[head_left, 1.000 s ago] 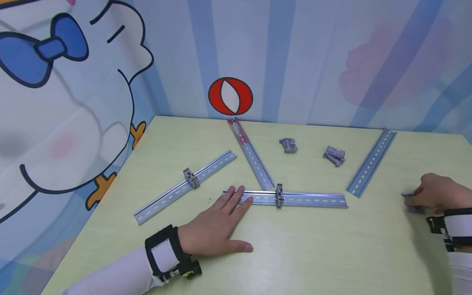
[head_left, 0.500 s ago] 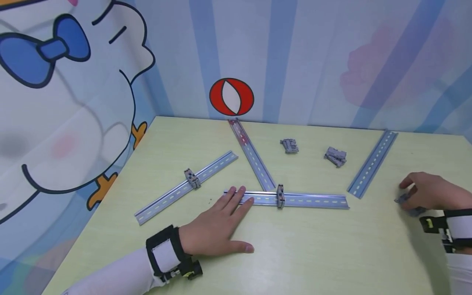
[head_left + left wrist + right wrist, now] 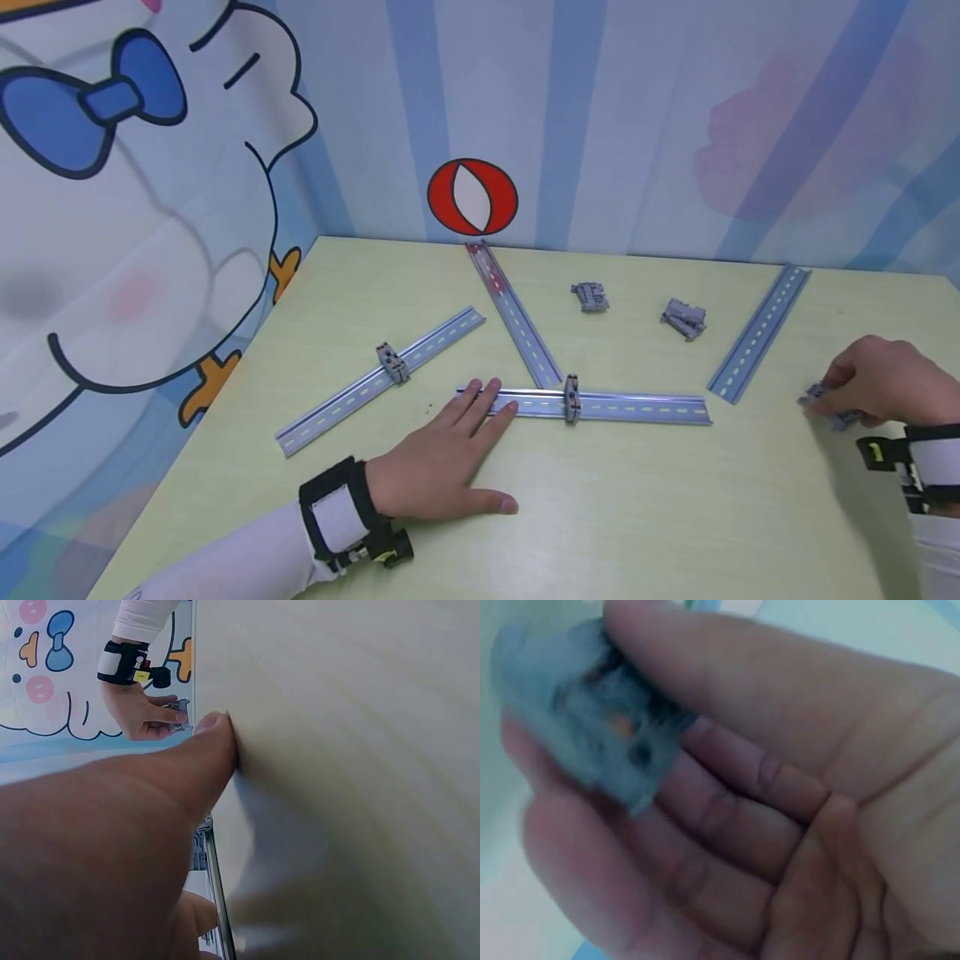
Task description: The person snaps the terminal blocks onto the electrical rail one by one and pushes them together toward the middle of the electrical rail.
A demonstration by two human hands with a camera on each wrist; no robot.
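Far left, a slanting rail wears a grey block across its middle. Next, the left hand: palm down, fingers straight, gripping nothing, fingertips over the left end of the crosswise rail. Beyond it a red-tipped rail slants back to the wall, and a second block straddles the crosswise rail. On we go along the table: a loose grey piece, a small grey heap, the far rail. And here's the action! The right hand pinches a grey part between thumb and fingers, out at the table's right; whether it touches the wood, I can't tell. Looks like the picking-up step, the left hand seemingly steadying its rail; the next move calls for a secure pinch and a clean lift.
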